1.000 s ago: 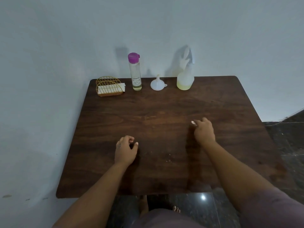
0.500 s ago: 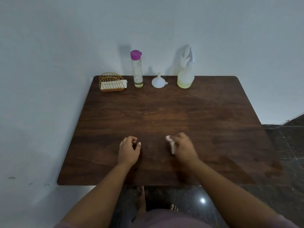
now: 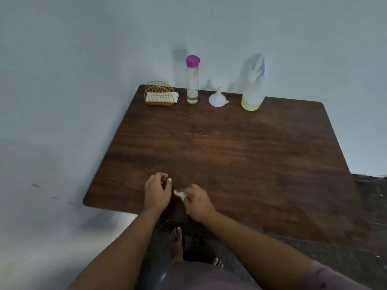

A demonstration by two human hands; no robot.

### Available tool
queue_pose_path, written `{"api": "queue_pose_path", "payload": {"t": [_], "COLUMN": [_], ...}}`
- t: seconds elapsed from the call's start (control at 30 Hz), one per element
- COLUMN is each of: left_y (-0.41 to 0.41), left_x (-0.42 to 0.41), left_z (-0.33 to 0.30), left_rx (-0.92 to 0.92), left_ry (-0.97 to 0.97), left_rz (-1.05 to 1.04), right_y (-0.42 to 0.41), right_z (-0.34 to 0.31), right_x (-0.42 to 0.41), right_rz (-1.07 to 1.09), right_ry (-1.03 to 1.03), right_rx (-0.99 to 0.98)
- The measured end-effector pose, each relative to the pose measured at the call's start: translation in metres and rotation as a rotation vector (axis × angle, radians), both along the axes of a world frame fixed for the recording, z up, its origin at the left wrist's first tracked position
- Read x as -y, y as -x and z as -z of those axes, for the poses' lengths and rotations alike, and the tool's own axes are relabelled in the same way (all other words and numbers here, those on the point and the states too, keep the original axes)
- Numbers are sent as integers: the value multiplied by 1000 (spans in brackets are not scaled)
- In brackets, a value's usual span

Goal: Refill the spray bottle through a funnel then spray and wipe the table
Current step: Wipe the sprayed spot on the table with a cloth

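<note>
My right hand (image 3: 199, 201) grips a crumpled white tissue (image 3: 179, 194) and presses it on the dark wooden table (image 3: 240, 155) near the front edge. Just left of it, my left hand (image 3: 157, 191) rests on the table with its fingers curled and nothing in them. Along the back edge stand a translucent spray bottle (image 3: 253, 95) with yellowish liquid in its base, a white funnel (image 3: 218, 98) lying mouth down, and a tall clear bottle (image 3: 192, 80) with a purple cap and a little liquid at the bottom.
A gold wire napkin holder (image 3: 159, 94) with white tissues sits at the back left corner. The wall runs behind and to the left of the table. Dark tiled floor and my bare feet (image 3: 177, 239) show below the front edge.
My right hand has swept the tissue from the table's middle right toward the front and left, ending beside my left hand. The left hand has stayed put. The view has shifted.
</note>
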State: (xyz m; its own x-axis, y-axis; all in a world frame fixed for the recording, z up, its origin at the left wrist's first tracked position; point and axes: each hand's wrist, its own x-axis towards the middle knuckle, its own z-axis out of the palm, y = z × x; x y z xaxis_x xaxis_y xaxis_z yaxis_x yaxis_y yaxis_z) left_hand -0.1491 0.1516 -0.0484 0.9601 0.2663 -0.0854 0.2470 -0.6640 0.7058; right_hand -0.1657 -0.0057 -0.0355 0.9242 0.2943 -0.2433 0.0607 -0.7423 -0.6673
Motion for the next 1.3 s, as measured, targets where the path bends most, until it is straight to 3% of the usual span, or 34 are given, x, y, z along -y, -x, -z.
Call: {"api": "queue_pose_path", "payload": {"t": [0.13,0.3,0.47,0.67,0.8,0.87,1.0,1.07,1.2,1.3], "left_y": [8,5,-10,-33,-50,-53,-51,-51,-50,-52], "left_x": [-17,-35,-45,-51,-47,-43,-37,-36,-42,-47], "left_z": [-4,-4,-10,-11,-12,-12,-5,-4,-3,1], "left_rx": [-11,-17,-6,-30,-36,-55,-64,-66,-61,-61], "left_ry": [1,1,-9,-20,-12,-15,4,9,-1,-22], "left_rz": [-42,-57,20,90,158,207,285,312,359,365], "right_y": [-66,-152,-170,-74,-12,-16,-60,-78,-62,-20], "right_z": [-17,-23,-2,10,7,7,4,5,13,15], "right_x": [43,109,74,-14,3,28,66,69,40,6], "right_rz": [521,712,410,-176,-415,-362,195,342,247,-8], "right_ry": [-142,47,284,291,266,253,275,328,337,258], "right_rx": [-61,10,20,137,298,358,318,216,168,249]}}
